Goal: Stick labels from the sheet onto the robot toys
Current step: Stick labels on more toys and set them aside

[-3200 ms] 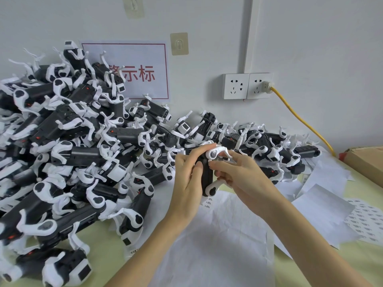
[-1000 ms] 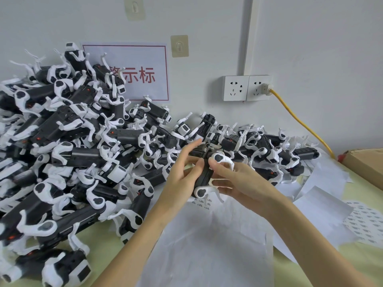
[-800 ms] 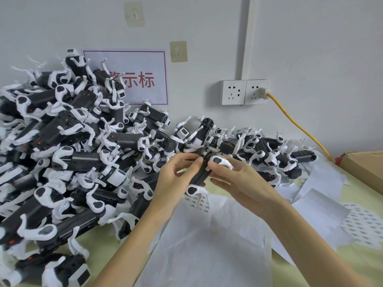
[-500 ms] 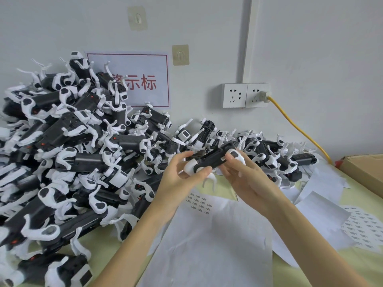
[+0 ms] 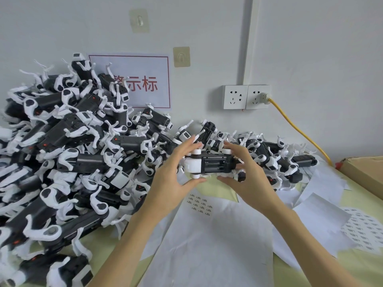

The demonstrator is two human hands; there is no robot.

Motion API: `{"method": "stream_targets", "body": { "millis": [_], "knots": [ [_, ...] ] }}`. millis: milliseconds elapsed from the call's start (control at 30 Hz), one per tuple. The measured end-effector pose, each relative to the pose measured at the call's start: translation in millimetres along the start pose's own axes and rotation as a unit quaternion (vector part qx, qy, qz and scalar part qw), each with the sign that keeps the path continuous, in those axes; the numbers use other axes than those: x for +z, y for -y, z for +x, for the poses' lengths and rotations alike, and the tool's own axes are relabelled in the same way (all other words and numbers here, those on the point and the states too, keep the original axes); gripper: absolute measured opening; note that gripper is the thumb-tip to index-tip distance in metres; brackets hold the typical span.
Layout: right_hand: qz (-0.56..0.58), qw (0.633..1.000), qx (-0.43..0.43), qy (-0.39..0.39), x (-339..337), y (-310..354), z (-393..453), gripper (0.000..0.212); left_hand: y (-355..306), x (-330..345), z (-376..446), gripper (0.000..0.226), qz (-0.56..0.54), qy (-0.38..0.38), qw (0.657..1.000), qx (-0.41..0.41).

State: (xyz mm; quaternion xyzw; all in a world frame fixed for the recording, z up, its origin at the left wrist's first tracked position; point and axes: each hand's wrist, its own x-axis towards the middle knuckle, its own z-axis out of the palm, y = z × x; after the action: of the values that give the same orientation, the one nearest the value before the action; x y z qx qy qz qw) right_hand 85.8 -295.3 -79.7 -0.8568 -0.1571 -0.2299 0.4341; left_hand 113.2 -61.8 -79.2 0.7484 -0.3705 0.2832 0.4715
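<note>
Left hand [image 5: 176, 179] and right hand [image 5: 246, 179] hold a black-and-white robot toy [image 5: 211, 164] level above the label sheet [image 5: 207, 235], beside the toy pile [image 5: 68, 154] at the surface's far edge

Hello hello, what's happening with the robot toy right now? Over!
Left hand and right hand both gripping one robot toy, held level above the label sheet. Few labels left. Nothing blocking.

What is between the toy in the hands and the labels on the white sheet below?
Nothing visible is. The robot toy is held lying sideways between the left hand and the right hand, above the table. The remaining labels lie on the sheet just below it, uncovered; only air separates them.
</note>
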Motion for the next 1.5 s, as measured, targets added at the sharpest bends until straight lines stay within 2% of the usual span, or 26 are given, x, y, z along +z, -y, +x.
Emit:
{"method": "stream_targets", "body": {
  "millis": [67,167,233,333,433,500,567,633,667,733,800,867,933,1033,1067,1133,1300,1400,1500],
  "knots": [
    [0.044,0.999,0.008,0.028,-5.3,3.9,1.8,0.073,-2.3,-0.2,-1.4,0.085,-0.040,-0.032,0.998,-0.032],
    [0.155,0.980,0.049,0.113,-7.4,7.4,0.8,0.054,-10.5,5.1,-3.1,0.065,-0.092,-0.111,0.983,-0.118],
    [0.235,0.958,0.091,0.139,2.7,10.9,-2.9,0.043,-17.6,12.1,-2.5,0.052,-0.040,-0.139,0.985,-0.093],
    [0.292,0.933,0.151,0.146,23.2,10.5,-6.7,0.036,-26.5,24.1,-2.7,0.052,0.028,-0.140,0.989,-0.045],
    [0.333,0.916,0.161,0.153,27.6,8.6,-7.5,0.034,-29.8,26.6,-1.3,0.044,0.027,-0.152,0.986,-0.066],
    [0.365,0.903,0.174,0.145,22.6,7.9,-5.6,0.032,-32.5,24.6,-0.4,0.033,-0.031,-0.149,0.982,-0.113],
    [0.389,0.890,0.183,0.151,16.0,6.7,-3.7,0.036,-33.5,20.3,1.2,0.023,-0.140,-0.148,0.963,-0.178],
    [0.377,0.895,0.167,0.168,8.3,6.7,-2.3,0.039,-31.6,14.6,3.6,0.031,-0.255,-0.138,0.924,-0.248],
    [0.354,0.906,0.158,0.167,5.1,7.0,-2.3,0.031,-28.9,12.3,4.5,0.035,-0.294,-0.124,0.906,-0.279],
    [0.284,0.937,0.151,0.140,0.0,7.5,-2.4,0.024,-23.9,11.0,4.6,0.035,-0.327,-0.093,0.887,-0.312],
    [0.237,0.956,0.145,0.098,-1.9,5.9,-2.0,0.048,-22.3,14.7,2.8,0.035,-0.327,-0.079,0.883,-0.327],
    [0.178,0.975,0.121,0.055,-2.6,6.5,-0.8,0.070,-20.6,18.4,0.7,0.037,-0.301,-0.068,0.890,-0.334],
    [0.121,0.988,0.084,0.036,-4.1,8.1,0.4,0.074,-20.5,19.1,-1.3,0.030,-0.280,-0.039,0.908,-0.310],
    [0.126,0.990,0.053,0.027,-9.0,8.7,1.1,0.067,-17.9,18.2,-5.0,0.073,-0.229,-0.024,0.933,-0.277],
    [0.134,0.989,0.052,0.028,-11.1,9.6,1.4,0.062,-16.6,17.8,-5.5,0.077,-0.191,-0.026,0.945,-0.264],
    [0.151,0.986,0.064,0.029,-12.1,11.3,1.4,0.050,-15.3,19.3,-6.9,0.067,-0.144,-0.035,0.957,-0.250],
    [0.171,0.981,0.081,-0.036,-0.6,16.7,-1.1,0.030,-20.3,26.7,-4.6,0.048,-0.190,-0.061,0.949,-0.245],
    [0.201,0.976,0.077,-0.043,1.2,21.5,-1.5,0.029,-24.2,28.7,-3.5,0.046,-0.210,-0.088,0.940,-0.254],
    [0.192,0.977,0.082,-0.034,-3.2,21.5,-0.2,0.037,-24.3,29.8,-4.9,0.049,-0.212,-0.094,0.936,-0.264]
  ]
}}
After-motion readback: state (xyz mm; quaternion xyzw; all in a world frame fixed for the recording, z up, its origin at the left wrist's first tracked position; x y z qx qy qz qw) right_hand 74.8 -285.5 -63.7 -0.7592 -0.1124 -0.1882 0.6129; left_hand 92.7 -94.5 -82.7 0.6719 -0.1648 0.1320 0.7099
